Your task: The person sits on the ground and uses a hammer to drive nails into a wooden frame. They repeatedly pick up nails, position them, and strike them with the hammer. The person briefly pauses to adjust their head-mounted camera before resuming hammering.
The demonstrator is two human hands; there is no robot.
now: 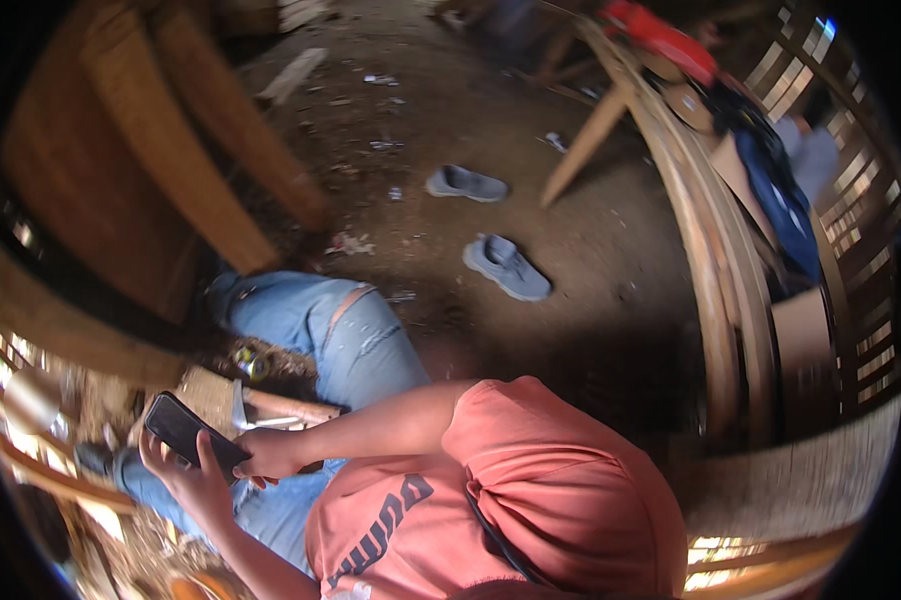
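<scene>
A black smartphone (192, 436) with a dark screen lies tilted in my hands at the lower left, above my legs. My left hand (192, 482) wraps its fingers around the phone's near side. Against the phone's lower right end, my right hand (270, 454) is closed, its fingers curled at the edge and partly hidden. Just beyond the hands is a brown wooden piece (295, 406) with a pale, metal-looking part (238, 408) beside it; its kind is unclear. My worn blue jeans (360, 340) have a torn knee.
Two grey shoes (510, 270) stand apart on the dirt floor (610, 260), which is scattered with scraps. Thick wooden boards (170, 140) lean at the left. A long wooden bench (705, 230) at the right carries a red item (660, 40) and dark blue cloth (780, 200).
</scene>
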